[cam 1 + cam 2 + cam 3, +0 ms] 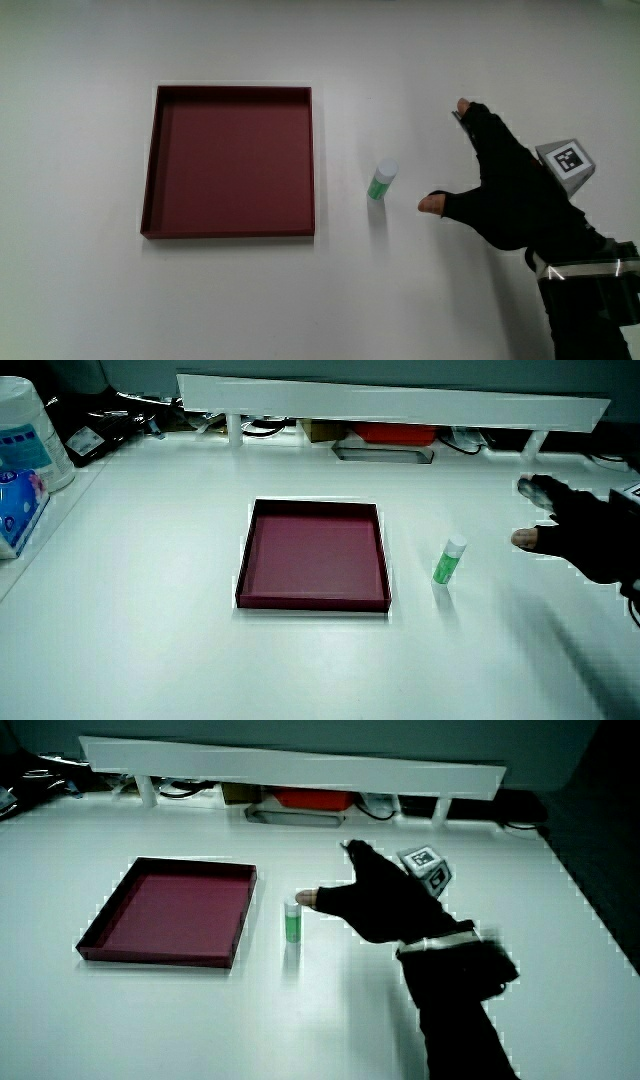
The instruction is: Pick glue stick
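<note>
While my hand (510, 195) hovers beside the glue stick (381, 181), thumb and forefinger spread wide and holding nothing, I judge this to be the approach, with the grasp not yet made. Next, I think, I need to close the gap and bring thumb and fingers around the tube without tipping it. It stands upright on the bare table (400, 300), between my hand and the dark red tray (148, 160), apart from both: a small green tube with a white cap.
</note>
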`<state>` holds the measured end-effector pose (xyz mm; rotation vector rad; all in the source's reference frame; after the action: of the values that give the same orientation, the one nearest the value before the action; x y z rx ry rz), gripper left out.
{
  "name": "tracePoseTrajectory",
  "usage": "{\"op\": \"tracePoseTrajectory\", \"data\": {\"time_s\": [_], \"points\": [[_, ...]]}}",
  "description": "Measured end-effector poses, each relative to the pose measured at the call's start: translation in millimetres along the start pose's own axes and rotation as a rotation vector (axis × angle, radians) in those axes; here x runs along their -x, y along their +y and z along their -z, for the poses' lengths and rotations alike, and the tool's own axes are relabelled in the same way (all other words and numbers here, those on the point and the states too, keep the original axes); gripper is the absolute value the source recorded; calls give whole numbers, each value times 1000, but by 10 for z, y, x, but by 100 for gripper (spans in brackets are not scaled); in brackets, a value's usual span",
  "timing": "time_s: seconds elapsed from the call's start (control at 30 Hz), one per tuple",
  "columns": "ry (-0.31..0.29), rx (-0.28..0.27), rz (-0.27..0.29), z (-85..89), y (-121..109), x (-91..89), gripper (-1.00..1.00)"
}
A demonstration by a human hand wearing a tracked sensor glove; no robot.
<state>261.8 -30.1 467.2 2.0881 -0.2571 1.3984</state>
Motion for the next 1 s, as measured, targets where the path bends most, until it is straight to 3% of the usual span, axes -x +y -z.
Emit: {"op": "tracePoseTrajectory", "data": {"time_s": [0.07,0.3,0.37,0.67,0.8,0.87,1.0], "points": [[-26,6,27,38,16,-70,0],[33,36,24,209,67,-156,0],[31,52,57,267,79,-186,0],[73,92,101,507,163,-262,0],[78,96,94,571,209,-323,0],[77,103,117,601,222,-313,0],[107,101,93,654,256,-325,0]]}}
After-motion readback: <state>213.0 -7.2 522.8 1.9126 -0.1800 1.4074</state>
